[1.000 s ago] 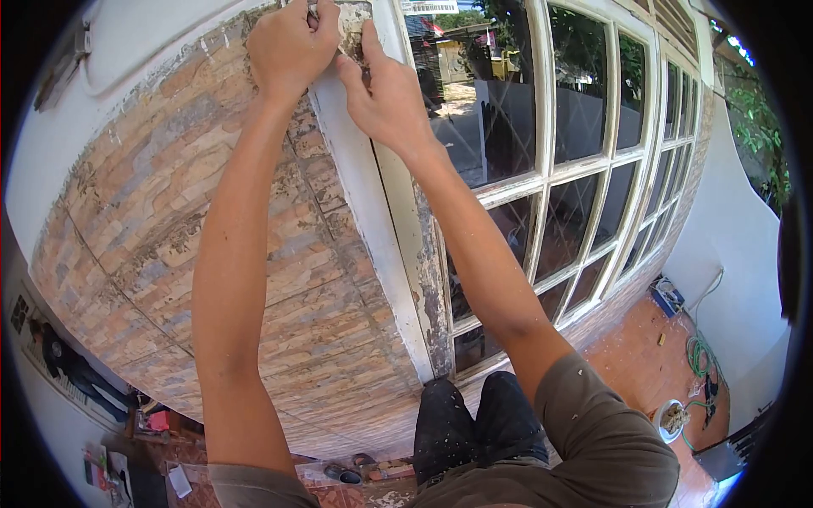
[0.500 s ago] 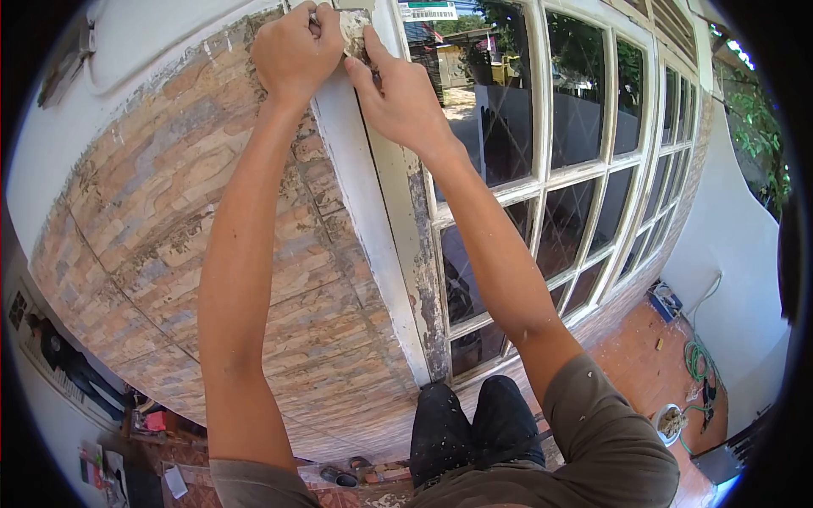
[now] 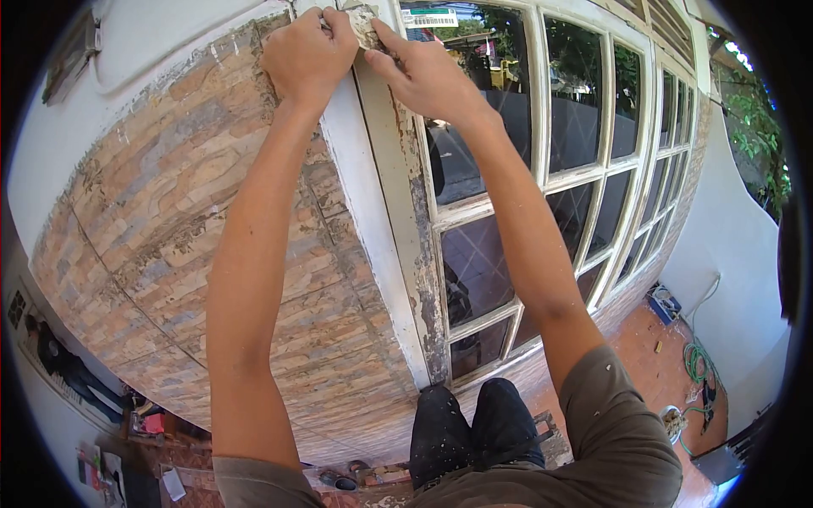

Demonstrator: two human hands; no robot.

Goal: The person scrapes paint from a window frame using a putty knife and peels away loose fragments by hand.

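Both my hands are raised at the top of a pale, peeling door frame (image 3: 385, 161). My left hand (image 3: 309, 55) is curled closed at the frame's edge; what its fingers hold is hidden. Beside it my right hand (image 3: 432, 76) has its thumb and index finger around a small, crusted whitish piece (image 3: 362, 25), which lies between the two hands against the frame. Bare dark patches show lower on the frame, right of a white strip (image 3: 360, 186).
Stone-pattern wall tiles (image 3: 169, 195) cover the left. White-framed window panes (image 3: 576, 127) stand at the right. A green hose (image 3: 696, 362), a blue box (image 3: 664, 303) and a bucket (image 3: 673, 422) are on the floor at lower right. A person (image 3: 72, 364) is at far left.
Both my hands and forearms have shifted slightly to the right. The right hand has moved a little away from the left one, and its elbow lies further right.
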